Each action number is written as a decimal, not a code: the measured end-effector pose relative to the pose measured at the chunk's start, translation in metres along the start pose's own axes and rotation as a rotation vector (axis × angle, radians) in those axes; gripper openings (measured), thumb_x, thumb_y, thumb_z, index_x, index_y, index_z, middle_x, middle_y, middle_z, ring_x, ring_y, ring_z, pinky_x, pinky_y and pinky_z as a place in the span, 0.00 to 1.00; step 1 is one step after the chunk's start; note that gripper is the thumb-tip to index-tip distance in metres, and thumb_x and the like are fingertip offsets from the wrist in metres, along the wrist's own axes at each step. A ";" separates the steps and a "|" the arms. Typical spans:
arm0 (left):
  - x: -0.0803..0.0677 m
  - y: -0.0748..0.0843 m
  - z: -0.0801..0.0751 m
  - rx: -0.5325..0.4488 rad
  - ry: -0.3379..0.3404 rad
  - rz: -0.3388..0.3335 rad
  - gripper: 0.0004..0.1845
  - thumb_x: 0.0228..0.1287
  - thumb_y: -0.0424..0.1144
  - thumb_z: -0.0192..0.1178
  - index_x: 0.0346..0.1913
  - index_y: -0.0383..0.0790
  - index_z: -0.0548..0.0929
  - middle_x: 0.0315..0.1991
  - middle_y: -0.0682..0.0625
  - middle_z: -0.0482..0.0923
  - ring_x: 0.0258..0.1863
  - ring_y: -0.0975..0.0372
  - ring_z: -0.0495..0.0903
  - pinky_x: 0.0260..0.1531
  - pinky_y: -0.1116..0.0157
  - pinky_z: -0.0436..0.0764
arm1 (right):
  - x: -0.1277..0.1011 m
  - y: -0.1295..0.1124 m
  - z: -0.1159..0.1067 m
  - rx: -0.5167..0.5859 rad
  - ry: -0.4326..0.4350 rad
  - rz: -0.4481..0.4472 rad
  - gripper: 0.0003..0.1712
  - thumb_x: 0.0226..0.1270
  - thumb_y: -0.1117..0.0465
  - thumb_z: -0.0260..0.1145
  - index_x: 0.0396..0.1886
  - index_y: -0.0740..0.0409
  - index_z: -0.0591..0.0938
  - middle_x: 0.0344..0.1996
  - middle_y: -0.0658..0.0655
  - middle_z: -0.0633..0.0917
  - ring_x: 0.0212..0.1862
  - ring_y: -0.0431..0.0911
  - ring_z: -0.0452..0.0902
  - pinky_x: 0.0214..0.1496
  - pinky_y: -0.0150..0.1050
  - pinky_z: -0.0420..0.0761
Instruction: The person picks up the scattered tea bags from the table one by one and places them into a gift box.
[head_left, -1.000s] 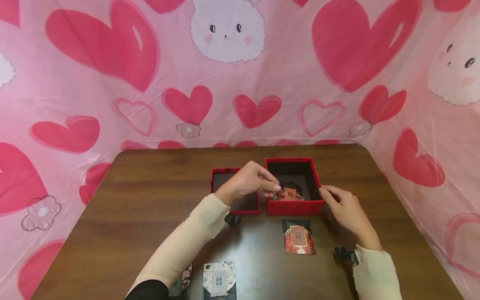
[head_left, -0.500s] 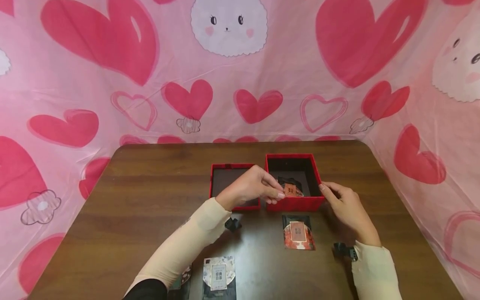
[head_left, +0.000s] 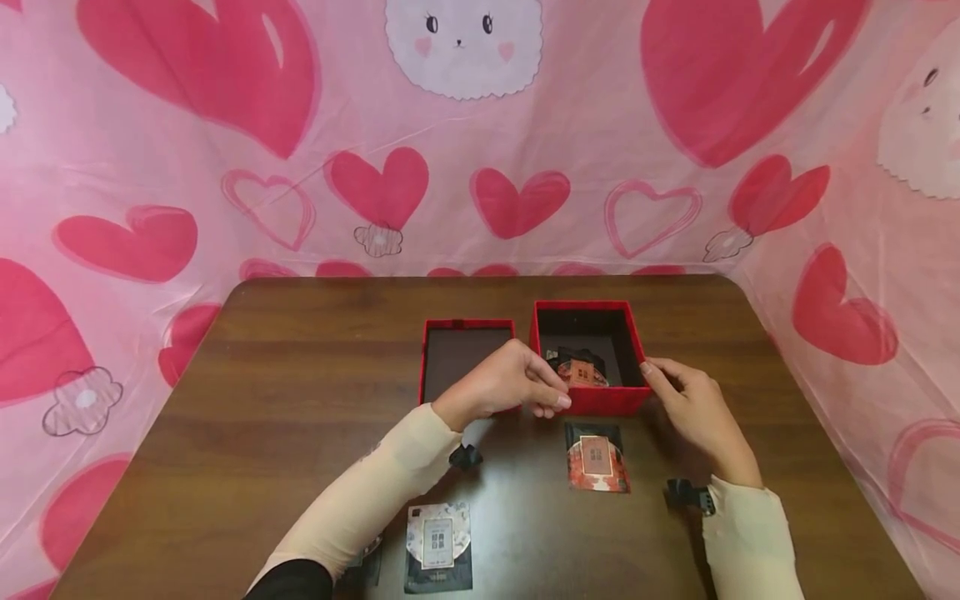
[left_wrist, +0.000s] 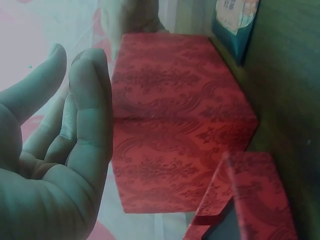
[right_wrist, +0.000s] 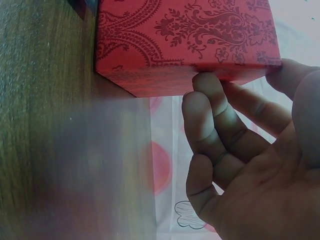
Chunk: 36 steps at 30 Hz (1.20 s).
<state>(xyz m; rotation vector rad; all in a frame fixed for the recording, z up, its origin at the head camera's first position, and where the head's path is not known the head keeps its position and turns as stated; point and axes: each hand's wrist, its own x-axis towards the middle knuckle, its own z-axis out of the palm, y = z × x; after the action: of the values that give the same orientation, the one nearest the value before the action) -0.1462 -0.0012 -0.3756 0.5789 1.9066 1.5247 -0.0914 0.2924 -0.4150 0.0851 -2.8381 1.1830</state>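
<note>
Red, stiff-looking box (head_left: 609, 402) near the tabletop's far edge (head_left: 360, 292): your right hand (head_left: 697, 408) aptly grips its corner; left hand (head_left: 512, 382) loose, empty.

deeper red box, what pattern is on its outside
The deeper box has dark red floral scrollwork on red, clearest in the right wrist view.

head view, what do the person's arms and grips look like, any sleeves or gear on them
Both forearms wear pale cream coverings: a left covering meeting a black sleeve, and a right covering. Small black devices sit at the wrists. The left grip and right grip are ungloved hands. No cables show.
</note>
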 end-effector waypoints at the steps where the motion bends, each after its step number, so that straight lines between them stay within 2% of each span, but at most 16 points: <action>1: -0.001 0.000 0.001 -0.003 -0.002 0.000 0.04 0.56 0.32 0.75 0.34 0.37 0.91 0.27 0.46 0.87 0.30 0.43 0.86 0.38 0.44 0.84 | 0.000 0.000 0.000 0.001 0.001 0.000 0.29 0.80 0.46 0.55 0.62 0.65 0.80 0.56 0.69 0.82 0.58 0.66 0.77 0.59 0.68 0.71; 8: -0.003 -0.004 0.006 -0.016 -0.004 -0.013 0.03 0.56 0.31 0.74 0.34 0.35 0.91 0.27 0.46 0.87 0.25 0.53 0.86 0.38 0.44 0.84 | 0.002 0.000 0.000 -0.003 0.017 -0.013 0.27 0.80 0.47 0.56 0.61 0.65 0.80 0.55 0.69 0.82 0.57 0.66 0.77 0.59 0.68 0.71; 11: -0.004 -0.006 0.010 0.000 0.001 -0.019 0.04 0.56 0.31 0.75 0.34 0.35 0.91 0.27 0.48 0.87 0.25 0.54 0.86 0.38 0.46 0.85 | 0.002 0.000 0.001 -0.006 0.027 -0.022 0.26 0.79 0.48 0.56 0.60 0.65 0.81 0.55 0.69 0.83 0.57 0.66 0.78 0.58 0.68 0.72; 17: -0.005 -0.012 0.020 0.058 0.033 -0.003 0.03 0.56 0.33 0.75 0.33 0.37 0.91 0.24 0.51 0.86 0.25 0.51 0.86 0.34 0.50 0.86 | 0.002 0.000 0.000 -0.002 0.027 -0.020 0.27 0.79 0.47 0.56 0.61 0.65 0.81 0.54 0.69 0.83 0.55 0.65 0.78 0.57 0.68 0.73; 22: -0.006 -0.019 0.027 0.134 0.043 0.021 0.03 0.57 0.34 0.75 0.33 0.39 0.91 0.22 0.53 0.85 0.21 0.60 0.84 0.30 0.56 0.86 | 0.002 0.001 0.000 0.000 0.022 -0.008 0.28 0.79 0.46 0.55 0.61 0.64 0.80 0.55 0.69 0.83 0.55 0.65 0.78 0.57 0.68 0.73; 28: -0.005 -0.029 0.038 0.211 0.060 0.044 0.02 0.56 0.32 0.75 0.32 0.38 0.92 0.20 0.57 0.84 0.18 0.65 0.82 0.24 0.64 0.84 | 0.001 0.002 0.001 0.001 0.021 -0.009 0.28 0.79 0.46 0.55 0.61 0.64 0.80 0.55 0.68 0.83 0.55 0.65 0.78 0.57 0.67 0.73; 32: -0.003 -0.035 0.047 0.385 0.081 0.102 0.01 0.58 0.33 0.74 0.32 0.40 0.92 0.17 0.63 0.81 0.17 0.72 0.79 0.22 0.72 0.79 | 0.001 0.002 0.002 0.004 0.019 -0.008 0.28 0.79 0.46 0.56 0.61 0.64 0.80 0.54 0.68 0.83 0.55 0.65 0.78 0.57 0.67 0.73; 36: 0.002 -0.039 0.057 0.665 0.109 0.200 0.05 0.63 0.36 0.71 0.29 0.44 0.92 0.14 0.65 0.75 0.14 0.76 0.68 0.18 0.76 0.69 | 0.000 0.002 0.002 0.004 0.018 -0.005 0.28 0.79 0.46 0.55 0.61 0.64 0.80 0.54 0.68 0.83 0.55 0.64 0.79 0.57 0.67 0.73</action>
<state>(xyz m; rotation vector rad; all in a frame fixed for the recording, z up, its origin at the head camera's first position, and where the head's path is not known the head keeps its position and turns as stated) -0.1061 0.0309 -0.4218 1.0102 2.5091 1.0174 -0.0918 0.2924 -0.4177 0.0812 -2.8184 1.1821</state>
